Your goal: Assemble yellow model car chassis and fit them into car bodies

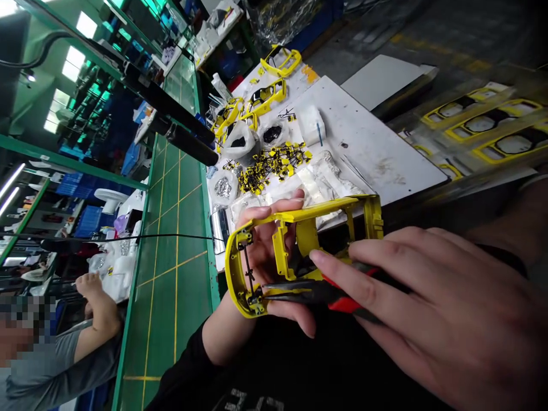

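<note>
My left hand [269,245] is closed around a yellow toy car body [231,268], holding it up with its hollow underside toward me. A thin black rod with end fittings [249,273] lies across one end of the body. My right hand [419,291] grips long-nose pliers [317,292] with red and black handles. The plier tips reach the black fitting at the rod's lower end; whether they pinch it I cannot tell. Part of the handles is hidden by my right fingers.
On the white table [385,160] lie a heap of small yellow-and-black parts [269,168], bags of black pieces [240,142], a bag of silver bits [223,187] and more yellow car bodies [265,97]. A green conveyor belt [165,274] runs alongside. A co-worker [85,337] sits across it.
</note>
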`<state>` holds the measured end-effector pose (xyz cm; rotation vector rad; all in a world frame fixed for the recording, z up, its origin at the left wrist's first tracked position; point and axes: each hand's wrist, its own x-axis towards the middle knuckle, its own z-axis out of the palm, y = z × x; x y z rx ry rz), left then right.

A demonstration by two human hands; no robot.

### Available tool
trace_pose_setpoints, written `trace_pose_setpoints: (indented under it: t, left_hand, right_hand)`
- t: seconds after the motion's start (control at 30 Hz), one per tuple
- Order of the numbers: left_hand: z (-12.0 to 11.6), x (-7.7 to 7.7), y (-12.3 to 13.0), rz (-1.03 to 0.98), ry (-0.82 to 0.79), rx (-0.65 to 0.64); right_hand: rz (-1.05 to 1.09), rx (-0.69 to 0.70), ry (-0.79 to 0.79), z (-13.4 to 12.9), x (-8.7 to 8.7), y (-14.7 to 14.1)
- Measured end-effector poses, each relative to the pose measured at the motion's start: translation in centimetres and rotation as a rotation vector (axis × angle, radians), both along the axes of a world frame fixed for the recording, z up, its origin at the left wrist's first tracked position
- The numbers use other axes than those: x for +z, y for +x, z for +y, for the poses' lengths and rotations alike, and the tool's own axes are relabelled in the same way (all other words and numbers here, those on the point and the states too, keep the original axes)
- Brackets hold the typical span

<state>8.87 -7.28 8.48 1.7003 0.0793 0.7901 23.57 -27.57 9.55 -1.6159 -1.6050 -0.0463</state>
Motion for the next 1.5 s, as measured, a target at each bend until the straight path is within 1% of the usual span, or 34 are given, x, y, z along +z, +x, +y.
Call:
trace_pose_setpoints:
  t: [0.1,0.23,0.33,0.43,0.5,0.57,0.67,0.8,0.97,1.1,1.17,1.23,1.3,1.33,1.37,1.4,1.5]
  left_hand:
    - [0.0,-0.4,0.1,-0.025,0.042,-0.006]
    - [0.2,-0.5,0.2,-0.056,0.075,-0.003]
    - [-0.4,0.1,-0.1,0.006,0.066,0.022]
    - [-1.5,1.0,-0.3,0.129,0.043,0.100]
    - [-1.9,1.4,-0.4,0.142,0.048,0.129]
    - [-1.8,1.6,-0.5,0.123,0.064,0.129]
    - [-1.0,1.7,-0.5,0.119,0.063,0.111]
    - [0.1,1.8,-0.9,0.115,0.059,0.053]
    - [0.6,1.4,-1.2,0.086,0.009,-0.045]
    - [1.9,1.1,-0.7,0.023,0.046,-0.089]
    - [2.9,1.4,-0.4,0.017,0.043,-0.076]
    - [4.0,1.9,-0.2,0.008,0.011,-0.037]
    - [5.0,2.3,0.1,-0.022,-0.031,0.026]
    - [5.4,2.5,0.3,-0.042,-0.044,0.058]
    - [5.7,2.5,0.6,-0.060,-0.049,0.082]
    - [6.0,2.5,0.9,-0.072,-0.041,0.095]
    - [6.5,2.3,2.3,-0.028,0.047,0.067]
  right_hand:
    - [-0.068,0.008,-0.007,-0.1,0.2,-0.1]
    - [-0.074,0.001,-0.006,-0.3,0.5,0.1]
    - [-0.093,0.034,-0.019,-0.4,0.6,0.4]
    - [-0.111,0.077,-0.042,-0.4,0.7,0.7]
    - [-0.114,0.091,-0.043,-0.3,0.9,0.9]
    - [-0.114,0.097,-0.039,-0.2,1.0,1.1]
    - [-0.105,0.112,-0.039,0.3,1.4,1.2]
    - [-0.048,0.134,-0.087,1.0,1.6,1.2]
    - [0.033,0.158,-0.210,1.5,1.1,1.1]
    - [0.006,0.149,-0.202,1.5,0.8,1.5]
    - [0.019,0.101,-0.181,1.5,0.4,2.2]
    - [0.049,-0.037,-0.189,1.5,-0.7,3.6]
    - [0.073,-0.281,-0.252,1.7,-2.3,5.7]
    - [0.081,-0.417,-0.308,2.0,-3.3,6.9]
    - [0.079,-0.523,-0.374,2.3,-4.3,8.1]
    - [0.067,-0.582,-0.435,2.7,-5.3,9.2]
    - [0.031,-0.610,-0.466,4.3,-7.9,11.6]
